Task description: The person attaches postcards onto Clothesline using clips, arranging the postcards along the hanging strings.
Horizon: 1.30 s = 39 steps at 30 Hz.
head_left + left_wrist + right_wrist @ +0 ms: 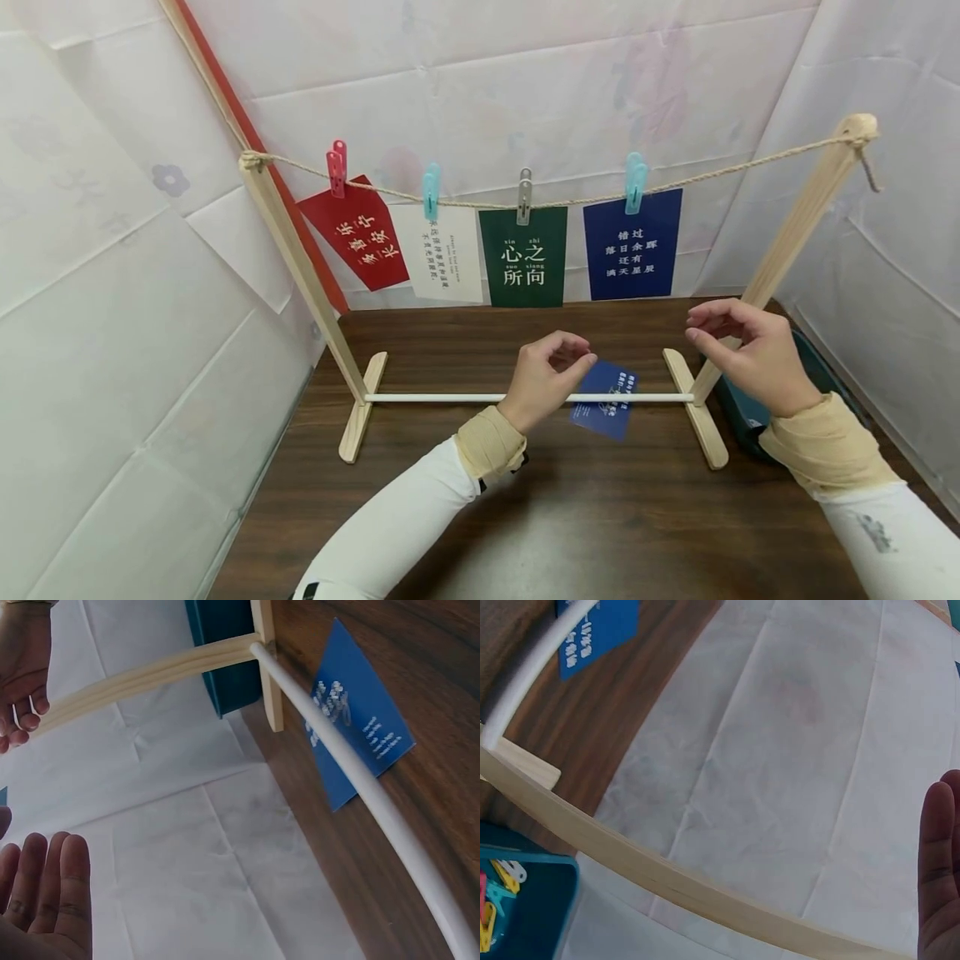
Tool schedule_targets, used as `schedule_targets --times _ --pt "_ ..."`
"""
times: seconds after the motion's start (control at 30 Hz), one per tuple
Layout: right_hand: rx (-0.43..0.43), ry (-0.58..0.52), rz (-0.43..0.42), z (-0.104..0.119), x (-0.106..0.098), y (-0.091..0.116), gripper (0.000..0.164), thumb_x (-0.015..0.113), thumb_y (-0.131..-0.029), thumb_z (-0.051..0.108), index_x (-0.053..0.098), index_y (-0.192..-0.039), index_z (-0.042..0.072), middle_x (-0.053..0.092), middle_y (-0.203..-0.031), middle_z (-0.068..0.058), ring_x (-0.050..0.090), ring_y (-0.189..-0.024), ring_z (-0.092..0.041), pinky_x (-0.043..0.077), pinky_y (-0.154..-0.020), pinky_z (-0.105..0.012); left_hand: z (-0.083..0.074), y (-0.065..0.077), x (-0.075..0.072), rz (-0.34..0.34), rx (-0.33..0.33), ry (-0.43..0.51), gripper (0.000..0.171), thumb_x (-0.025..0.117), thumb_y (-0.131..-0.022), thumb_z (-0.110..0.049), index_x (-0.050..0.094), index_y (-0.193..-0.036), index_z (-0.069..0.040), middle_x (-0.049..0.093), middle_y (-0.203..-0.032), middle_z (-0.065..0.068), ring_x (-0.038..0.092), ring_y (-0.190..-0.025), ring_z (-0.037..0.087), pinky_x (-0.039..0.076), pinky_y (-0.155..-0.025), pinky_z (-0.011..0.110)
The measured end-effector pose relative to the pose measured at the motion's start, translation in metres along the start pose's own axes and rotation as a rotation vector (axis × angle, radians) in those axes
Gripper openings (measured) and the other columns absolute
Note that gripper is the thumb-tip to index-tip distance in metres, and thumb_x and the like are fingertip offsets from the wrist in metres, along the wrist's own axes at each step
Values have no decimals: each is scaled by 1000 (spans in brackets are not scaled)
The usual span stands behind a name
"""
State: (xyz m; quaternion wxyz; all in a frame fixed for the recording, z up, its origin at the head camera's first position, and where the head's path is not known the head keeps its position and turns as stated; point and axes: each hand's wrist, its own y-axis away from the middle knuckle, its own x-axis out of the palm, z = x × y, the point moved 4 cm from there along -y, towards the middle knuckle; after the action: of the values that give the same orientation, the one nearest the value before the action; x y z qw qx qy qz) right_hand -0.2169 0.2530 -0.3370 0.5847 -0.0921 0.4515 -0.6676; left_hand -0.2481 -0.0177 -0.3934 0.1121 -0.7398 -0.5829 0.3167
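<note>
My left hand [546,371] is held in the air over the white rod [442,397], fingers loosely bent with nothing between them. Just right of it, a blue card [611,417] with white writing lies on the table beneath the rod. My right hand [757,354] hovers by the right wooden post [798,217], its fingers also relaxed and holding nothing. Above both hands a twine line [720,173] carries a red card [360,237], a white card [438,258], a green card [525,267] and another blue card [633,250], each under a clothespin.
A dark teal bin [555,900] with several coloured clothespins [499,896] stands behind the right post. The left wooden post [300,275] rises from a foot on the brown table [570,517]. White cloth [525,83] hangs behind and at the sides.
</note>
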Motion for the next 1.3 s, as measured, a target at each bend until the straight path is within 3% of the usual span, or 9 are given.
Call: schedule_targets --times 0.17,0.33,0.53,0.6,0.67,0.8,0.93,1.07,1.3 --pt "11 27 20 -6 2 9 32 78 -81 -24 77 -106 -4 69 -94 27 66 -80 10 52 -74 -5 7 4 5 40 -53 -25 13 77 -100 -9 75 -110 -1 80 -105 13 73 -89 13 60 -79 19" --pt "37 82 68 -14 4 17 29 81 -84 -18 77 -107 -2 69 -95 24 65 -80 11 52 -76 -4 13 8 9 66 -64 -47 14 76 -101 -10 76 -110 0 81 -104 14 73 -88 11 60 -79 18" --pt "86 126 98 -23 7 27 26 82 -86 -14 76 -109 -1 77 -95 -8 63 -82 12 51 -76 -4 20 15 15 116 -73 -67 15 77 -101 -10 75 -111 1 81 -106 14 74 -89 12 60 -80 18" --pt "90 124 97 -26 7 30 26 82 -87 -14 76 -109 0 77 -96 -13 62 -82 12 51 -76 -4 22 17 18 138 -70 -78 16 77 -101 -11 76 -112 1 81 -107 14 75 -91 12 59 -81 17" --pt "93 123 96 -28 5 33 25 82 -88 -13 77 -109 1 77 -97 -12 63 -82 11 51 -74 -5 23 19 20 161 -64 -98 16 76 -102 -11 76 -113 1 81 -109 13 76 -93 14 59 -82 17" --pt "114 127 103 -32 2 36 25 82 -88 -12 77 -108 2 76 -96 3 63 -80 9 52 -70 -8 24 22 26 207 -50 -143 18 76 -102 -12 78 -117 0 81 -114 15 78 -100 21 62 -86 23" --pt "148 143 131 -35 -1 39 24 82 -89 -11 77 -109 0 78 -98 -9 63 -79 9 53 -68 -9 26 25 33 276 -57 -222 24 75 -103 -17 78 -121 -2 81 -117 13 77 -105 21 64 -89 28" --pt "155 163 151 -38 -3 42 22 82 -89 -10 77 -109 -1 78 -99 -21 63 -80 11 52 -69 -8 29 30 40 367 -49 -351 28 74 -105 -24 78 -125 -6 80 -120 7 76 -108 16 59 -91 21" --pt "152 180 148 -47 -10 49 22 83 -88 -10 78 -106 1 77 -95 1 62 -81 11 51 -68 -8 32 37 53 495 14 -556 30 73 -104 -29 78 -128 -11 78 -125 3 75 -113 17 57 -99 23"
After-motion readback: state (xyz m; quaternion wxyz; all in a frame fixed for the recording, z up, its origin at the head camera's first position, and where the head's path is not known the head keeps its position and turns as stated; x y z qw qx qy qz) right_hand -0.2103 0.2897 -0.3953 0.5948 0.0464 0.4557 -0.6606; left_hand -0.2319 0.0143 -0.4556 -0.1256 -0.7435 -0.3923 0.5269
